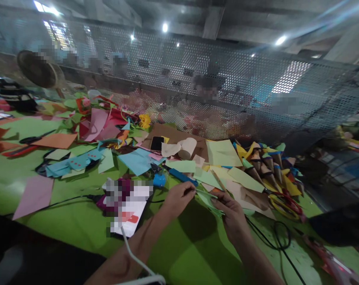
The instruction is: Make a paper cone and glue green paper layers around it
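Observation:
A pale green piece of paper (207, 200), with what look like fringed strips at its lower edge, is stretched between my hands above the table. At its left end my left hand (178, 200) is closed in a pinch, thumb against fingers. My right hand (229, 209) grips the right end, thumb on the near side and fingers behind. Just beyond the left fingers lies a blue long-handled tool (183, 176), its kind unclear. A pencil-like stick (217, 180) rests on the papers beyond my right hand.
A phone (139, 206) lies left of my forearm, a cable nearby. Yellow and red scissors (283, 206) lie to the right, below several paper cones (268, 164). Coloured papers (138, 160) and a paper roll (187, 148) cover the back. A perforated metal screen (179, 91) stands behind.

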